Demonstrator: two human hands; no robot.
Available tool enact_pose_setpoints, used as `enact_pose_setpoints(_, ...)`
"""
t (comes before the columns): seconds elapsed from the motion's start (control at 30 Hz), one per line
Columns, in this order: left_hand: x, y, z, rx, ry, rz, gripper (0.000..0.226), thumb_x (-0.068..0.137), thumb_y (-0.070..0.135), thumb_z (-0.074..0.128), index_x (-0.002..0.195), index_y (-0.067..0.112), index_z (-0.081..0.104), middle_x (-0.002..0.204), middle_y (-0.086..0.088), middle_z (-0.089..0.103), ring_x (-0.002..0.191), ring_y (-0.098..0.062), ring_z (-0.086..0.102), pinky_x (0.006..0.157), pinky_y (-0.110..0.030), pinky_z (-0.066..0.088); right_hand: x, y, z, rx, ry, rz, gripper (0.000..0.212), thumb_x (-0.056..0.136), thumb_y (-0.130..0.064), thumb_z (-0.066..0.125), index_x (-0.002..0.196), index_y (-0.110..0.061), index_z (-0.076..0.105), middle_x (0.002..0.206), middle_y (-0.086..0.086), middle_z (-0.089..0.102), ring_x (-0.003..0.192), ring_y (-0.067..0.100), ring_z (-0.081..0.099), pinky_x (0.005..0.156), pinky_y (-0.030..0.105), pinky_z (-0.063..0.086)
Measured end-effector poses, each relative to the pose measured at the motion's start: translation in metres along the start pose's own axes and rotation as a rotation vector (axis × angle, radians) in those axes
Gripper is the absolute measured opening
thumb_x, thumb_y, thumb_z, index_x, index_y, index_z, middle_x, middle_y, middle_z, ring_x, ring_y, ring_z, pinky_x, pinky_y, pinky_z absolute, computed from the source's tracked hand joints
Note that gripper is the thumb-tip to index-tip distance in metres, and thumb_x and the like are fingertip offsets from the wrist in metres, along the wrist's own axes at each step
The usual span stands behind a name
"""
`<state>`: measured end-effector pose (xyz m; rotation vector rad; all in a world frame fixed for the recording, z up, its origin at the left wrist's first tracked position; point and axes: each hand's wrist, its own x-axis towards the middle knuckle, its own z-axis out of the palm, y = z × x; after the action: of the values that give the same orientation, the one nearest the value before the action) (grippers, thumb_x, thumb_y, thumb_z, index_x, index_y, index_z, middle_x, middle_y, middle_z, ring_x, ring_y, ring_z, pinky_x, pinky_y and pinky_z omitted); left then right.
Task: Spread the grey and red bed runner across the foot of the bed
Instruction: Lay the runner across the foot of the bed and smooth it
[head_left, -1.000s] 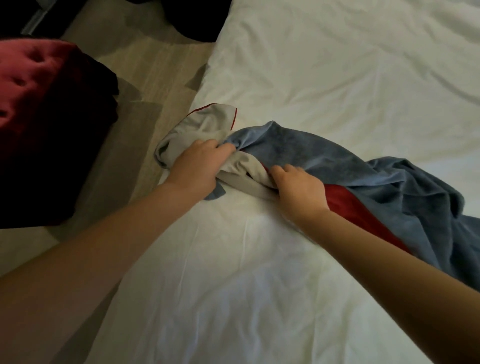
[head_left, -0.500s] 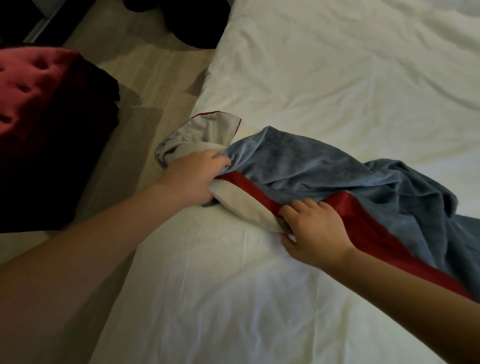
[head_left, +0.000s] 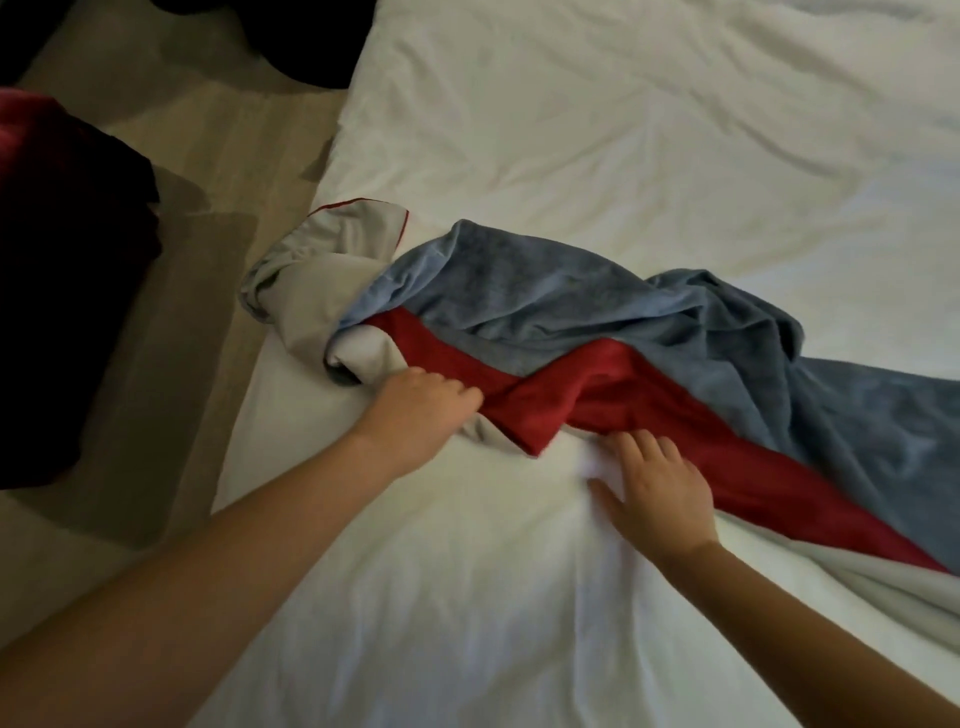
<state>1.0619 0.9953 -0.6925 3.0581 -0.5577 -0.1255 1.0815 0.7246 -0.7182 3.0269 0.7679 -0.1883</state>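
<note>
While both bare arms reached out over the bed (head_left: 519, 597), the left hand (head_left: 415, 415) was clenched on the bed runner (head_left: 571, 322). Just beside it, the right hand (head_left: 654, 488) lay flat, fingers spread, touching the runner's red edge, gripping nothing.

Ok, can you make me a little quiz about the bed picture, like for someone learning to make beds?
1. True or false: the bed runner lies flat and smooth across the white sheet.
2. Which hand rests open on the sheet beside the red band? A) left hand B) right hand
3. Fill in: the runner's bunched end hangs over the bed's ____ edge.

Key: 1 false, it is crumpled. 2 B. 3 left.
</note>
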Motion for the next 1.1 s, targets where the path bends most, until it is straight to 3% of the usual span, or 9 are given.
enact_pose_setpoints(0.1, -0.024, -0.016, 0.000, 0.034, -0.059, 0.015, 0.031, 0.046, -0.004, 0.079, 0.058, 0.010, 0.054, 0.045, -0.006, 0.050, 0.038, -0.025, 0.051, 0.040, -0.026, 0.038, -0.004, 0.000, 0.010, -0.009, 0.017, 0.086, 0.027, 0.076, -0.007, 0.070, 0.102, -0.008, 0.064, 0.087, 0.011, 0.064, 0.072, 0.033, 0.059, 0.056, 0.036, 0.046)
enact_pose_setpoints(0.17, -0.042, -0.020, 0.001, 0.039, -0.081, -0.015, 0.031, 0.046, -0.004, 0.079, 0.058, 0.008, 0.053, 0.046, -0.009, 0.050, 0.039, -0.027, 0.051, 0.039, -0.028, 0.038, -0.003, -0.005, 0.013, 0.014, 0.017, 0.147, 0.028, 0.076, 0.002, 0.061, 0.103, -0.008, 0.061, 0.085, 0.011, 0.063, 0.074, 0.032, 0.058, 0.057, 0.034, 0.039)
enact_pose_setpoints(0.3, -0.068, -0.015, 0.006, 0.045, -0.109, -0.155, 0.027, 0.049, -0.004, 0.077, 0.061, 0.006, 0.055, 0.050, -0.012, 0.053, 0.043, -0.030, 0.053, 0.040, -0.032, 0.041, -0.005, -0.006, 0.013, 0.091, -0.033, 0.160, 0.017, 0.082, -0.005, 0.051, 0.097, -0.012, 0.050, 0.084, 0.004, 0.061, 0.077, 0.028, 0.057, 0.061, 0.030, 0.031)
enact_pose_setpoints(0.53, -0.102, 0.021, 0.023, 0.112, -0.110, -0.224, 0.020, 0.054, -0.006, 0.075, 0.063, 0.002, 0.060, 0.054, -0.017, 0.056, 0.048, -0.032, 0.055, 0.047, -0.036, 0.044, -0.074, 0.004, 0.023, 0.142, -0.135, 0.024, 0.018, 0.076, -0.011, 0.050, 0.089, -0.015, 0.061, 0.087, 0.002, 0.064, 0.081, 0.025, 0.058, 0.064, 0.030, 0.038)
enact_pose_setpoints(0.7, -0.126, 0.036, 0.015, 0.304, -0.289, -0.296, 0.012, 0.073, 0.006, 0.061, 0.083, 0.011, 0.064, 0.077, -0.008, 0.065, 0.075, -0.031, 0.063, 0.065, -0.035, 0.046, -0.127, -0.012, 0.025, 0.268, -0.204, -0.012, 0.017, 0.074, -0.016, 0.051, 0.087, -0.016, 0.061, 0.088, 0.005, 0.065, 0.083, 0.029, 0.061, 0.064, 0.032, 0.044)
enact_pose_setpoints(0.83, -0.141, 0.058, 0.006, 0.448, -0.473, -0.412, 0.020, 0.084, 0.014, 0.050, 0.098, 0.020, 0.062, 0.097, 0.001, 0.065, 0.094, -0.020, 0.060, 0.078, -0.031, 0.043, -0.154, -0.030, 0.028, 0.248, -0.180, -0.147, 0.025, 0.074, -0.010, 0.051, 0.098, -0.017, 0.055, 0.095, 0.003, 0.058, 0.089, 0.026, 0.054, 0.068, 0.031, 0.035)
enact_pose_setpoints(0.97, -0.144, 0.105, 0.009, 0.324, -0.295, -0.385, 0.024, 0.073, 0.017, 0.061, 0.096, 0.017, 0.056, 0.094, -0.004, 0.061, 0.092, -0.026, 0.058, 0.078, -0.035, 0.042, -0.180, -0.009, 0.021, 0.108, 0.048, -0.198, 0.024, 0.059, -0.010, 0.055, 0.082, -0.015, 0.054, 0.078, 0.004, 0.053, 0.069, 0.027, 0.052, 0.057, 0.034, 0.038)
enact_pose_setpoints(1.1, -0.123, 0.170, 0.015, 0.210, -0.066, -0.037, 0.020, 0.054, 0.008, 0.070, 0.070, 0.015, 0.059, 0.065, -0.006, 0.057, 0.060, -0.029, 0.059, 0.053, -0.033, 0.045, -0.198, 0.042, 0.027, 0.053, 0.056, -0.023, 0.024, 0.058, -0.008, 0.061, 0.081, -0.012, 0.056, 0.078, 0.008, 0.054, 0.070, 0.031, 0.054, 0.057, 0.037, 0.043)
